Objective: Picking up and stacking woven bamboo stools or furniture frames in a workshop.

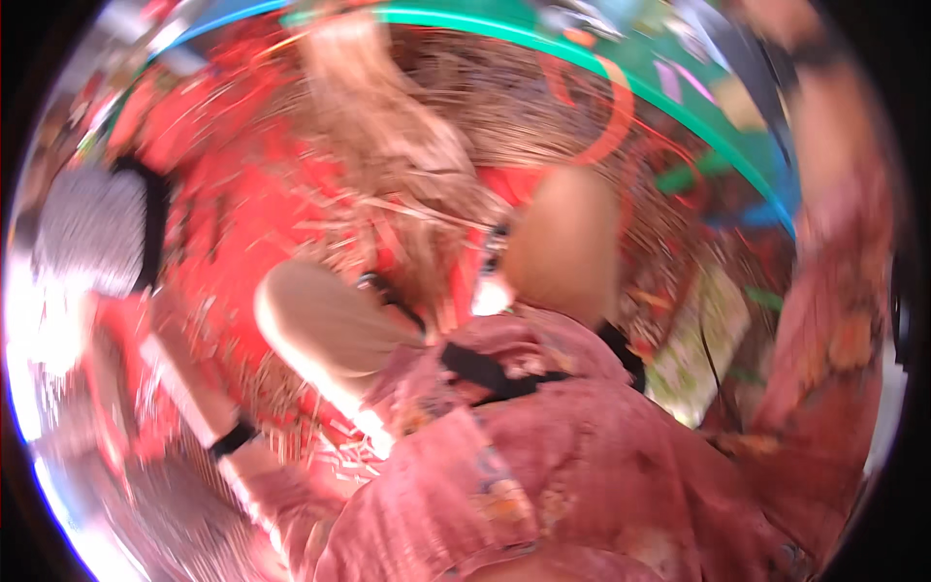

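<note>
The picture is strongly blurred by motion. My left hand (176, 364), beyond a black wristband, reaches up the left side near a grey, rounded object with a black edge (92, 228). Its fingers are smeared, and whether they hold anything does not show. At the top right my right hand (784, 21) is stretched far out, partly cut off by the rim, its fingers unclear. A long bundle of brown straw-like stalks (388, 116) lies ahead of my bent knees, apart from both hands. Loose stalks (330, 209) are scattered around it.
Red sheeting (238, 228) lies under the stalks. A green and blue curved edge (485, 24) arcs across the top. An orange loop (621, 112) lies right of the bundle. A pale green patterned piece (700, 339) is beside my right knee (567, 242).
</note>
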Demonstrator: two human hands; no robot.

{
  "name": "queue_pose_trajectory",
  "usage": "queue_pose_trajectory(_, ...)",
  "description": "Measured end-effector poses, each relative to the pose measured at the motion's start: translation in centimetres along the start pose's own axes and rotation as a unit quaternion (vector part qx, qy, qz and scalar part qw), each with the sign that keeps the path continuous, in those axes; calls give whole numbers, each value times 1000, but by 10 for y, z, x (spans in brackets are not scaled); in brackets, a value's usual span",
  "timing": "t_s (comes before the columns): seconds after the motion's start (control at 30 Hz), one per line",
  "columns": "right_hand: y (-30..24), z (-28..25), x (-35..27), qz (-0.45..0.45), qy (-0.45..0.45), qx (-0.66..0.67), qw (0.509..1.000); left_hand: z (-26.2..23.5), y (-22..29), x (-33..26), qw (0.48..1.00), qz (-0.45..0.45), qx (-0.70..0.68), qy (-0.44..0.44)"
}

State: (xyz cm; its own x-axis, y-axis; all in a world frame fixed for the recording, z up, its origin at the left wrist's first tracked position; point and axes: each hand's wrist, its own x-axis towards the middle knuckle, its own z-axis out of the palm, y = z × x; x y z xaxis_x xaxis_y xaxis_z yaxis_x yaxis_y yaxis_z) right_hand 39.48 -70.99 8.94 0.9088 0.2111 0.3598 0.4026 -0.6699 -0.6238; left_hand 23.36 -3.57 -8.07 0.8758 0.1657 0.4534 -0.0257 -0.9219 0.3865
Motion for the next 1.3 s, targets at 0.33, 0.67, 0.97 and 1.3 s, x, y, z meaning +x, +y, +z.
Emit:
queue_pose_trajectory(0.33,145,174,-162,130,-223,-22,966,72,-8,-83,991,-90,91,-40)
queue_pose_trajectory(0.67,111,282,-193,1,-358,-115,927,49,-56,-221,881,-386,222,-157)
queue_pose_trajectory(0.97,88,328,-172,-73,-346,-131,926,82,-91,-365,776,-534,181,-282)
queue_pose_trajectory(1.3,80,343,-163,-45,-334,-194,921,105,-183,-404,785,-601,5,-149)
